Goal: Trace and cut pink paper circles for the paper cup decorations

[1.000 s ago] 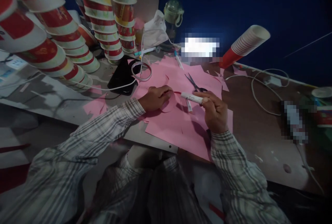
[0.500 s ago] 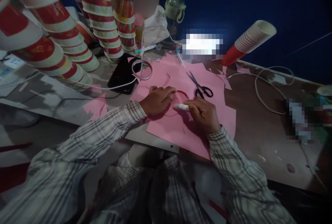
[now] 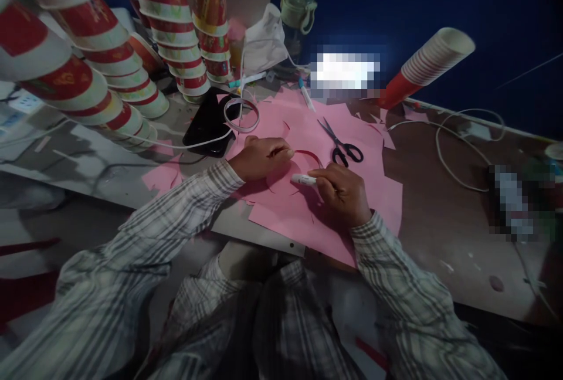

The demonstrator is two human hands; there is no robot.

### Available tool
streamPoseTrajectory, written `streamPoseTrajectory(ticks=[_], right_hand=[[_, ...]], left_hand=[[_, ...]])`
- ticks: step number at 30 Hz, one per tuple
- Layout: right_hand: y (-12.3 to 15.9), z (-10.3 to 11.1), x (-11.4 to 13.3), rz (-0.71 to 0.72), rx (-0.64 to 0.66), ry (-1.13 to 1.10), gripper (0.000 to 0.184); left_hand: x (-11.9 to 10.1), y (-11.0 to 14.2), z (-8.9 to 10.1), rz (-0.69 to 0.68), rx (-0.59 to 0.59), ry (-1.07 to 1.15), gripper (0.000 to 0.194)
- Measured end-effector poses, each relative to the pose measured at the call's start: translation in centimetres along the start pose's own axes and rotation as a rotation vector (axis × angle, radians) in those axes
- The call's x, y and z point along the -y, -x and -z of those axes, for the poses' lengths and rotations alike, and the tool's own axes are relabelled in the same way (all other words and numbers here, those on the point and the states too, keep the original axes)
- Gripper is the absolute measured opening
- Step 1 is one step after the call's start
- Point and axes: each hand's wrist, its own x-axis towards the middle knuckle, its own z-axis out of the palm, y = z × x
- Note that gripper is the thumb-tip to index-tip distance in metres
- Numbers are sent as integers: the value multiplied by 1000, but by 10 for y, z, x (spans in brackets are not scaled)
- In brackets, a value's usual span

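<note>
My right hand (image 3: 343,192) is closed around a white marker (image 3: 303,179), its end pointing left over pink paper (image 3: 378,204). Across from it, my left hand (image 3: 264,158) is closed, with its fingertips drawn together just above the paper. What those fingers pinch, if anything, is too small to make out. A dark red curved line (image 3: 310,154) runs between the two hands, and fainter curved marks show below it. Scissors with black handles (image 3: 341,145) lie on the paper beyond my right hand, blades slightly apart.
Tall stacks of red and white paper cups (image 3: 176,34) stand at the left; another cup stack (image 3: 431,66) leans at the back right. A black phone-like slab (image 3: 211,122), a tape roll (image 3: 241,115), a second marker (image 3: 307,95), a bottle (image 3: 297,10) and white cables (image 3: 440,151) lie around the paper.
My left hand has lifted slightly up and left, its fingers going from flat on the paper to curled together. My right hand with the marker has shifted slightly left.
</note>
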Motion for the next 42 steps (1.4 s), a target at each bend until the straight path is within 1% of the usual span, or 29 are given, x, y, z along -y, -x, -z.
streamPoseTrajectory(ticks=[3,6,9,11,16,19,21,24,28,33,37,42], right_hand=[[0,-2,4,14,26,35,33],[0,-4,7,66,75,93,32],[0,-4,8,123,92,154,31],[1,-4,9,137,85,175,30],[1,-2,9,89,-11,157,30],[1,-4,10,106,3,182,30],[2,-6,11,105,45,190,29],[3,-9,10,56,94,169,28],[7,-13,7,3,159,126,32],[7,-16,8,-63,214,168,29],[5,-11,11,-78,224,195,27],[5,0,15,-68,230,221,24]], left_hand=[[2,0,2,11,73,-15,33],[3,1,2,-16,113,-69,27],[5,1,0,-37,112,-137,21],[5,1,-3,-38,81,-135,20],[1,3,-16,-44,-43,-60,22],[-1,4,-24,-33,-83,-73,22],[0,4,-26,-19,-76,-76,20],[2,4,-27,-22,-60,-68,18],[5,3,-27,-24,-57,-71,18],[6,3,-28,-71,-33,-75,22],[7,2,-27,-114,-44,-89,23],[7,1,-26,-106,-27,-147,20]])
